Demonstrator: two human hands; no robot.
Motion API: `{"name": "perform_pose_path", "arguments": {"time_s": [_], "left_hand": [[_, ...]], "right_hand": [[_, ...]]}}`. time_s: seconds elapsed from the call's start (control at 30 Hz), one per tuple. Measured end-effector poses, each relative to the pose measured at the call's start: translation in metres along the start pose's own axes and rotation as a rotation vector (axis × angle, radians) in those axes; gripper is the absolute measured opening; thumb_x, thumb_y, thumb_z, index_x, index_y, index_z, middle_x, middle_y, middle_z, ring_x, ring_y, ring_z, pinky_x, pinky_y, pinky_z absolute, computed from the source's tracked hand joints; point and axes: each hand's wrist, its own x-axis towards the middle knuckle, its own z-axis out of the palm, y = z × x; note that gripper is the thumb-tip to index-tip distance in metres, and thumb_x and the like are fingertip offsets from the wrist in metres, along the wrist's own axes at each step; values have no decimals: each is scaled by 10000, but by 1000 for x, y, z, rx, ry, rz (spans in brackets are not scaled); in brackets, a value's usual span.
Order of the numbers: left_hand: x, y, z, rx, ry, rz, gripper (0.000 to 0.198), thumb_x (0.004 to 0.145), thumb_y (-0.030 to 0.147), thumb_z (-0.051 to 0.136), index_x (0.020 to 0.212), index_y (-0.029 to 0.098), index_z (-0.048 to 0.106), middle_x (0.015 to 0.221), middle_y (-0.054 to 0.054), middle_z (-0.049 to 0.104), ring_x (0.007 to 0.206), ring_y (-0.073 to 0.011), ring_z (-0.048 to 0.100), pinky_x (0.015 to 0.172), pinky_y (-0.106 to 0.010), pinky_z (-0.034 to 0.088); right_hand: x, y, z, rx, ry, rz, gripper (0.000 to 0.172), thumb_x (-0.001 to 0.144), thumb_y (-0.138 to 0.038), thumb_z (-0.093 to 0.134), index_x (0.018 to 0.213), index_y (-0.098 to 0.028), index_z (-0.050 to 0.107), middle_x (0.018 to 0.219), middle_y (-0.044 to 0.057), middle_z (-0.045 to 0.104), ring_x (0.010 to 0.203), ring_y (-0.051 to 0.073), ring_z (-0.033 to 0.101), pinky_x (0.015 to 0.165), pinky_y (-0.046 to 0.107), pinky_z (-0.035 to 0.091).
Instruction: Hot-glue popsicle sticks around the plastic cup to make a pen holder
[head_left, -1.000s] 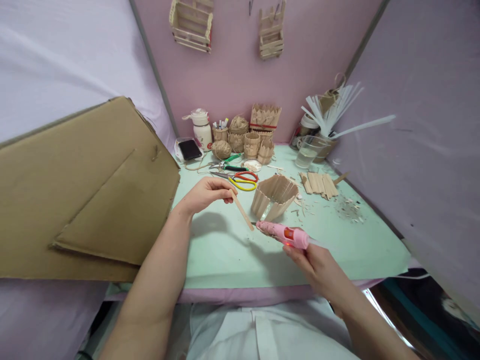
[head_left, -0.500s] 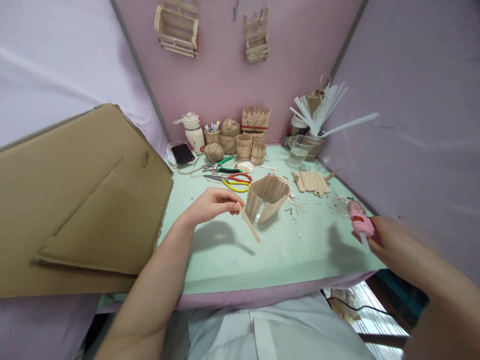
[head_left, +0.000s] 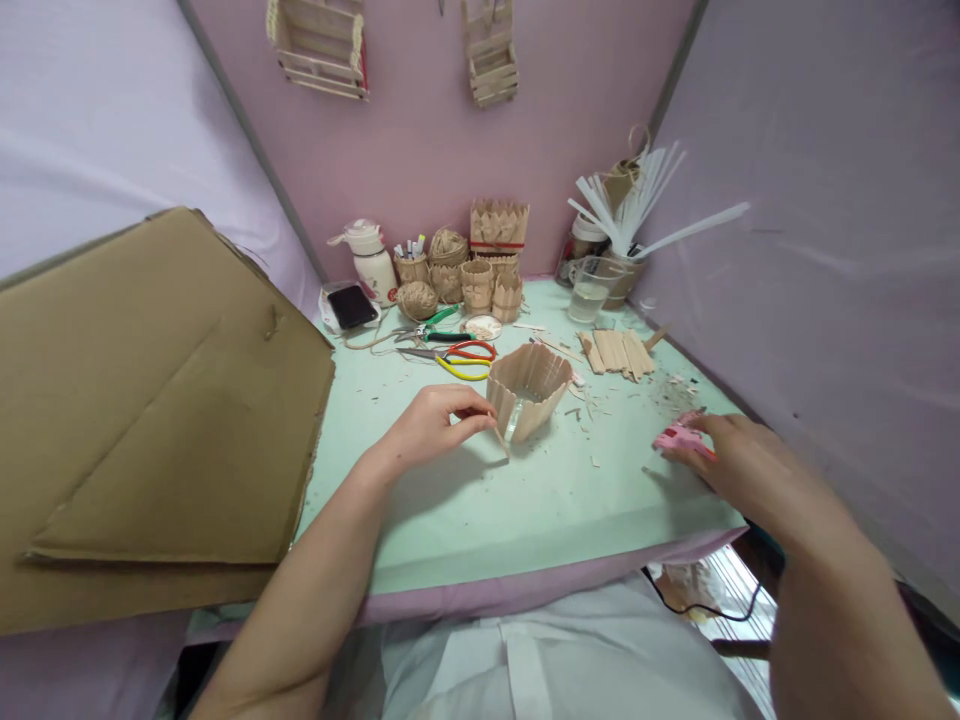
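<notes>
My left hand [head_left: 442, 430] pinches a thin wooden stick [head_left: 502, 442] by its upper end, close to the near left side of a cup-like container [head_left: 541, 400]. Wooden slats line that container's sides, with a clear gap at its front. Over the table's right part, my right hand [head_left: 724, 450] has its fingers around a pink glue gun [head_left: 681, 434]. Several flat wooden sticks [head_left: 616, 353] lie side by side behind and between the container and the glue gun.
Brown cardboard [head_left: 172, 430] covers the left side. Scissors [head_left: 465, 360], pliers [head_left: 435, 333], a phone [head_left: 352, 307], a white bottle [head_left: 373, 265] and twine balls [head_left: 417, 300] stand or lie behind. A plastic cup [head_left: 589, 292] is at the back right.
My right hand has moved left with the glue gun, which is turned differently. The stick in my left hand has swung nearer the container and looks shorter. The camera view has shifted slightly.
</notes>
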Motion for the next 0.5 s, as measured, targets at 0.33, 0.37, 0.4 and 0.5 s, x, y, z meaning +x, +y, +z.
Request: {"name": "perform_pose_path", "arguments": {"time_s": [0.33, 0.37, 0.4, 0.5], "left_hand": [[-2, 3, 14, 174, -17, 195, 168, 948, 264, 578, 928, 180, 722, 829, -43, 745, 754, -143, 664, 709, -233, 499], [-2, 2, 15, 192, -11, 212, 176, 958, 261, 562, 943, 182, 718, 837, -44, 745, 767, -146, 670, 716, -236, 503], [-2, 2, 16, 209, -5, 228, 186, 967, 258, 545, 954, 180, 713, 846, -48, 745, 776, -149, 674, 719, -238, 507], [-2, 0, 18, 263, 10, 255, 220, 986, 258, 505, 933, 170, 700, 843, -55, 736, 775, -155, 675, 707, -244, 511]], "right_hand": [[7, -159, 70, 170, -40, -412, 78, 967, -237, 564, 956, -204, 633, 872, 66, 703, 827, 208, 642, 707, 329, 485], [9, -160, 75, 173, -29, -414, 88, 970, -238, 558, 950, -200, 634, 857, 64, 703, 810, 204, 640, 695, 324, 484], [10, -160, 78, 177, -20, -417, 96, 973, -237, 553, 945, -196, 636, 838, 60, 701, 789, 198, 637, 683, 318, 482], [9, -157, 81, 189, -11, -421, 103, 974, -213, 542, 955, -191, 641, 814, 49, 701, 752, 186, 633, 663, 304, 481]]}}
